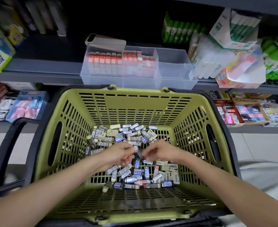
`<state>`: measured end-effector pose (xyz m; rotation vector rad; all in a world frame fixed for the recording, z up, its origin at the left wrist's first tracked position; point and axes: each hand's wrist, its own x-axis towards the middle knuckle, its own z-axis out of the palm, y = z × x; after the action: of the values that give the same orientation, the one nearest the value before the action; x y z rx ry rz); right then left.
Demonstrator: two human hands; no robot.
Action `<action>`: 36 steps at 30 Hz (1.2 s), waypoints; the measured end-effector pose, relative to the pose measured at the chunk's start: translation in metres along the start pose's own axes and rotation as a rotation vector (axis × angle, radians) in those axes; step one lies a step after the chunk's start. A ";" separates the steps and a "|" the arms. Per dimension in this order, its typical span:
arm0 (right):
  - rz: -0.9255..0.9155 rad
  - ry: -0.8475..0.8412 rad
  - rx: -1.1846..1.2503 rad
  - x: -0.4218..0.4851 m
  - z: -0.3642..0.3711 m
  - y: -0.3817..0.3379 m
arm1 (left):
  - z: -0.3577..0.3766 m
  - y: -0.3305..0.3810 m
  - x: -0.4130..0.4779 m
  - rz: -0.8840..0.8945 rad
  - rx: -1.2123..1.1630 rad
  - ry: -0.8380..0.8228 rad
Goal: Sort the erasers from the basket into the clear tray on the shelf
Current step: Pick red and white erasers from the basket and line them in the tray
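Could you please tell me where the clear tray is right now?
In the head view, the clear tray sits centrally on the grey shelf, directly above the far rim of the green basket.

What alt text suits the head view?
The left hand and right hand pick at a pile of sleeved erasers inside a green basket. Above it, the clear tray on the shelf holds orange-labelled erasers at left; its right compartment looks empty.

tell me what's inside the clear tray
In the clear tray, orange-sleeved erasers stand in the left and middle compartments; the right compartment shows nothing. A tan lid hides the back left corner.
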<state>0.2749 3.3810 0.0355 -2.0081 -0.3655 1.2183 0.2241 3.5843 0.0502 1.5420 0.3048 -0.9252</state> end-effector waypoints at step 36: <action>0.019 0.036 0.435 -0.011 0.040 -0.042 | 0.007 0.004 0.003 0.076 -0.465 0.246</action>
<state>0.2412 3.4211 0.0621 -1.6570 -0.0543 1.1560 0.2264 3.5762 0.0518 1.2223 0.5894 -0.5530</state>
